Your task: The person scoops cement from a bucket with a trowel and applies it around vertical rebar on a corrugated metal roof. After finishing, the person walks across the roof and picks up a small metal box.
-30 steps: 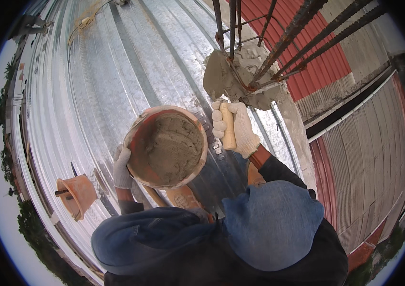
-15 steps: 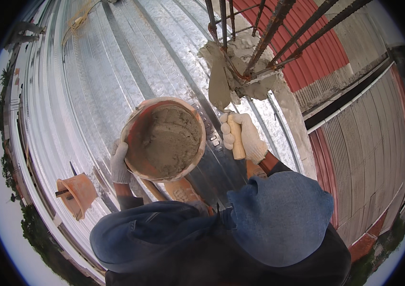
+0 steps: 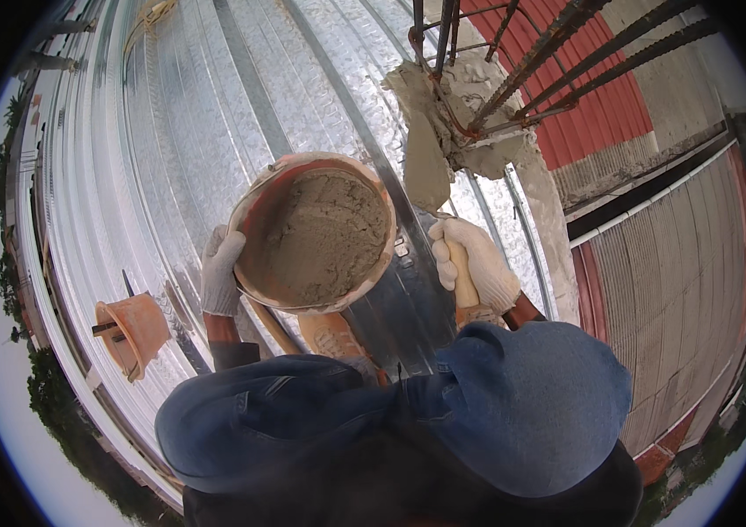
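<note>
My left hand [image 3: 222, 268], in a pale knit glove, grips the left rim of a round bucket [image 3: 390, 250] and tips its mouth toward me. Grey wet mortar [image 3: 329, 237] fills much of it. My gloved right hand [image 3: 482, 259] is wrapped round the wooden handle of a trowel [image 3: 427, 167]. Its blade points away from me and is coated in mortar. The blade lies beside a mound of mortar [image 3: 487, 161] at the foot of upright steel bars [image 3: 526, 66]; whether it touches the mound I cannot tell.
I squat on ribbed metal decking [image 3: 188, 114]. A small orange bucket [image 3: 140, 325] with a dark tool in it lies tilted at my left. Beyond the concrete edge [image 3: 557, 224] at right are lower corrugated roofs [image 3: 680, 299]. Yellowish cord [image 3: 149, 18] lies at the far left.
The whole view has shifted a little. My right hand has drawn the trowel slightly nearer to me, relative to the steel bars. My left hand keeps its hold on the bucket.
</note>
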Demonstrator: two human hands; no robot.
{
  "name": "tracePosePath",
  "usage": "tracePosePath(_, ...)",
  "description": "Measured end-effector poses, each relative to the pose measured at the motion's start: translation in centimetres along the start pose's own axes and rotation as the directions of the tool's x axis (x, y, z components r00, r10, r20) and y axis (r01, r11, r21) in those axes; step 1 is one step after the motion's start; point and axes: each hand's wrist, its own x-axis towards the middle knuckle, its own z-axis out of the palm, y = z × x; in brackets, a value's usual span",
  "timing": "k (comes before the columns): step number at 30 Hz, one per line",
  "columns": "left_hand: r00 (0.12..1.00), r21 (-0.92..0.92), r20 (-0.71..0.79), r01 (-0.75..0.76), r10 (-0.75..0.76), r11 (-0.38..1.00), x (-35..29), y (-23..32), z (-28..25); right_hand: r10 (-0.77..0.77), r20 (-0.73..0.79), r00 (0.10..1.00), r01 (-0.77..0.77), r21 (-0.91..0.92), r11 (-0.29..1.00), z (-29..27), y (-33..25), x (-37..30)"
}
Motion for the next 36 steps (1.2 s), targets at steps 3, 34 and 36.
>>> tracePosePath(3, 1.000, 0.128, 0.027, -0.013, 0.009, 0.992, 0.0, 2.4, 2.8, -0.115, 0.025, 0.993, 0.103, -0.665, 0.740, 0.6, -3.6, -3.2)
tracePosePath(34, 0.995, 0.294, 0.033, -0.103, 0.097, 0.950, -2.5, 3.5, 9.0, 0.406, 0.320, 0.856, 0.389, -0.916, -0.100, 6.7, -8.6, -0.5)
tracePosePath(36, 0.994, 0.265, 0.050, -0.103, 0.093, 0.959, -1.6, 3.1, 8.2, 0.396, 0.289, 0.872, 0.302, -0.953, 0.031, 5.7, -9.1, -1.4)
